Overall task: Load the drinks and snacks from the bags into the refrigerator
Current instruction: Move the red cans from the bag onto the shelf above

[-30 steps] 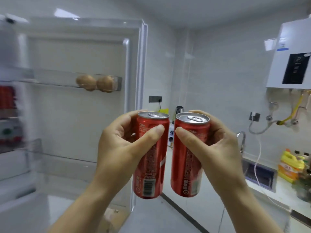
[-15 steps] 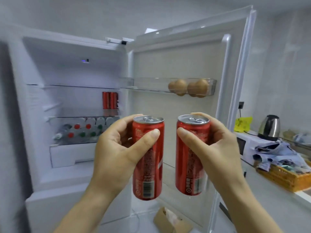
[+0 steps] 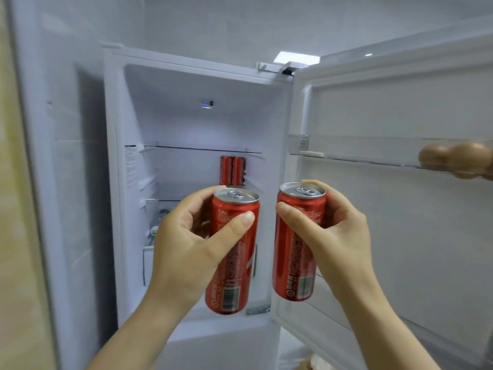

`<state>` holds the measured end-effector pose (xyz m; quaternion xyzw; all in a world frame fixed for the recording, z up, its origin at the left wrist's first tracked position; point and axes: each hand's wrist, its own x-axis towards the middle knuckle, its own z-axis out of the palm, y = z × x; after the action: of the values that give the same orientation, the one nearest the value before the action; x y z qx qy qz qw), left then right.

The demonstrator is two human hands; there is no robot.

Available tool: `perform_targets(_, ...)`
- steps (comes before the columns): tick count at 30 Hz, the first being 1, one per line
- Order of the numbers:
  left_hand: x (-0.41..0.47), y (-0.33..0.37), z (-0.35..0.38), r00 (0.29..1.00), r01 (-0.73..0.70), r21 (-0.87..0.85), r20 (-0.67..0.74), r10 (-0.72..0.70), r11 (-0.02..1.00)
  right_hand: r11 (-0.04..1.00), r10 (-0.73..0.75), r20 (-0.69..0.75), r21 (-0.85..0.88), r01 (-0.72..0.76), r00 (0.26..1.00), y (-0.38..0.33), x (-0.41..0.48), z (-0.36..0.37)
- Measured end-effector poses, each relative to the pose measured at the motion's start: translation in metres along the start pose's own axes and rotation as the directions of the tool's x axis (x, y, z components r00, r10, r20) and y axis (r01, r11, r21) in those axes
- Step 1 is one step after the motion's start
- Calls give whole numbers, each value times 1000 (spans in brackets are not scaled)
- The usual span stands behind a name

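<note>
My left hand (image 3: 186, 249) wraps one red can (image 3: 232, 284) and my right hand (image 3: 336, 236) wraps a second can (image 3: 296, 263), both upright before the open refrigerator (image 3: 170, 108). I'd aim for the middle shelf (image 3: 170, 192), beside the two cans (image 3: 232, 170) at its back, sliding each in level, one at a time.

A home kitchen: white tiled wall (image 3: 213, 22), open refrigerator (image 3: 186, 124), eggs (image 3: 453, 158) in its door shelf (image 3: 360, 150).
</note>
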<state>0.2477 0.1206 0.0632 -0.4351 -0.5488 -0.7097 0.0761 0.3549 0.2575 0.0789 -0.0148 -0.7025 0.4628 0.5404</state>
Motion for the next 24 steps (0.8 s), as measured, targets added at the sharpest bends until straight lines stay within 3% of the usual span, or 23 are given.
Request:
perform_targets(14,73,-90,-77,989,50,139,-145,-29,989,997,46,101,50,-51,994,94,65,121)
perform_targets(24,144,-145,-91,978,40,213,-208,5,976,984,88,70,147,-98,994,172,126,166)
